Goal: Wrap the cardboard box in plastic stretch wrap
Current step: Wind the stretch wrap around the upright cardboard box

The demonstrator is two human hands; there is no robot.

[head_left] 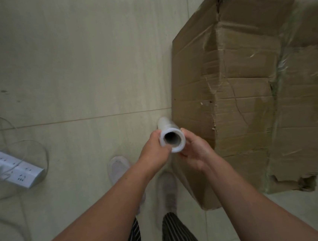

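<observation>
A large, worn cardboard box (249, 96) stands on the tiled floor at the right, with torn top flaps and a band of clear film across its right side. I hold a white roll of stretch wrap (170, 133) upright, its hollow core facing the camera, just left of the box's near corner. My left hand (154, 150) grips the roll from the left. My right hand (195, 151) grips it from the right. A sheet of clear film runs down from the roll along the box's near left edge.
A white power strip (13, 167) with thin cables lies on the floor at the left. My two feet in pale shoes (120, 168) stand below the roll, close to the box's near corner. Beige floor tiles (71, 70) stretch ahead and left.
</observation>
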